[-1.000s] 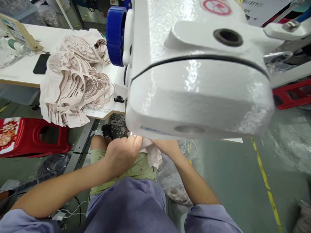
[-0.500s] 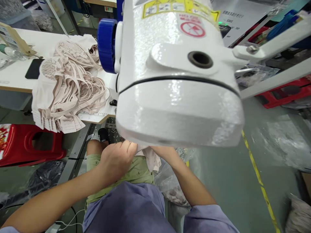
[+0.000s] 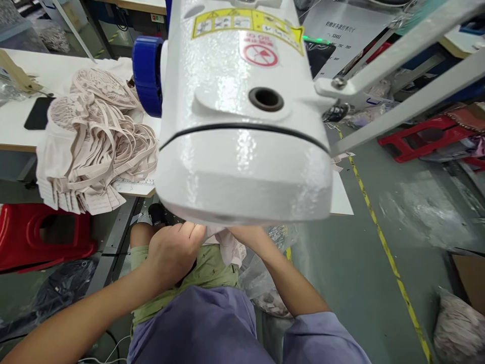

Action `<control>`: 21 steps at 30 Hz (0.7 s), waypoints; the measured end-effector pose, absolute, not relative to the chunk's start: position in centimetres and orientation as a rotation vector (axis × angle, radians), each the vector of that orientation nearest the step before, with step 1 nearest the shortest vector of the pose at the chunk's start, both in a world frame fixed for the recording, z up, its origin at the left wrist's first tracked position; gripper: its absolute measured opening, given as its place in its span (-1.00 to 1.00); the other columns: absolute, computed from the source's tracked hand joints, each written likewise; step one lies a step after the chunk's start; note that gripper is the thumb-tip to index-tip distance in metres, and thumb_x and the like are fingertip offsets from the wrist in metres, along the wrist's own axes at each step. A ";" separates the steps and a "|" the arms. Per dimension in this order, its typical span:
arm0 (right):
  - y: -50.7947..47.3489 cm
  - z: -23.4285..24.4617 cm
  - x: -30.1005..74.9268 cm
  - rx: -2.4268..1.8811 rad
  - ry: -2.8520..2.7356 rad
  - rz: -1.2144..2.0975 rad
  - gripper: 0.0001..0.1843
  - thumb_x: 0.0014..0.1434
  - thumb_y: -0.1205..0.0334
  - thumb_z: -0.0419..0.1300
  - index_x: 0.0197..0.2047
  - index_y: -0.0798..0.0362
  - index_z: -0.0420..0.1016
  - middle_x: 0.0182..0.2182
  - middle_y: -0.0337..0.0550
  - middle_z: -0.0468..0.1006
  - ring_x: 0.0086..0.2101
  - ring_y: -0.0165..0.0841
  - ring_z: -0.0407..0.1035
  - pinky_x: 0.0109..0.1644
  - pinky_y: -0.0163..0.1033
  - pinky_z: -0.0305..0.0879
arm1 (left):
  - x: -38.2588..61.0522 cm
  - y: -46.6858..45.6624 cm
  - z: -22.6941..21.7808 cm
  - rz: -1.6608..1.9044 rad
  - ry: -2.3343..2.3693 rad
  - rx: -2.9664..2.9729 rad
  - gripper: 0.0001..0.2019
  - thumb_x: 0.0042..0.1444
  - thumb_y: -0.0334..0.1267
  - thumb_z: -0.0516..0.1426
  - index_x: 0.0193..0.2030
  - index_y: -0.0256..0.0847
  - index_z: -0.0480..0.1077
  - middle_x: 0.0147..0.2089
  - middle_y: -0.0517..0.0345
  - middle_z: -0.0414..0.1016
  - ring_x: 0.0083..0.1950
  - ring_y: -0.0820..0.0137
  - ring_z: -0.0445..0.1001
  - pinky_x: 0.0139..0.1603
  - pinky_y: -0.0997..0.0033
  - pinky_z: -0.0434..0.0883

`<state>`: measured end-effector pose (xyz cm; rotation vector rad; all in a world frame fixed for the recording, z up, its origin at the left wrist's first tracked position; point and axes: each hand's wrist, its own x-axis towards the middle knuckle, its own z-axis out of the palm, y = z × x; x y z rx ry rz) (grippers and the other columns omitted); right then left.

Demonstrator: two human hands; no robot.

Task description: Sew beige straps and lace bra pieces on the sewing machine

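A white sewing machine head (image 3: 242,167) fills the middle of the view and covers the space just beyond my hands. My left hand (image 3: 176,253) is closed at its lower left edge, with curled fingers on a pale pink-beige garment piece with a lacy edge (image 3: 232,248). The garment hangs between my hands over my lap. My right hand (image 3: 248,236) reaches under the head beside the cloth; its fingers are hidden. On the white table (image 3: 15,121) to the left lies a heap of matching lace bras (image 3: 98,146) with straps, hanging over the edge.
A blue handwheel (image 3: 147,76) projects from the machine's left side. A black phone (image 3: 38,113) lies by the heap. Below stands a red stool (image 3: 45,237). White bars (image 3: 409,101) cross at right. Plastic bagging (image 3: 265,283) is beside my right leg. Yellow tape (image 3: 379,232) marks the floor.
The view has shifted, so the machine and heap appear further left. Both hands keep nearly the same pose under the machine head, with the garment still between them.
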<state>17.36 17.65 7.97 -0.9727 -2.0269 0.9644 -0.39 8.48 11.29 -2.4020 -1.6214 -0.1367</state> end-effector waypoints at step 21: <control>17.1 5.9 17.5 -1.004 -1.940 1.084 -0.75 0.18 0.06 0.18 -0.15 -0.02 0.56 0.00 -0.04 0.54 0.02 -0.12 0.38 0.05 -0.03 0.39 | -1.5 8.0 10.7 -0.328 -1.702 -2.369 -0.78 0.25 -0.40 0.00 -0.37 -0.18 0.41 -0.59 0.18 0.35 -0.59 0.37 0.33 -0.55 0.32 -0.01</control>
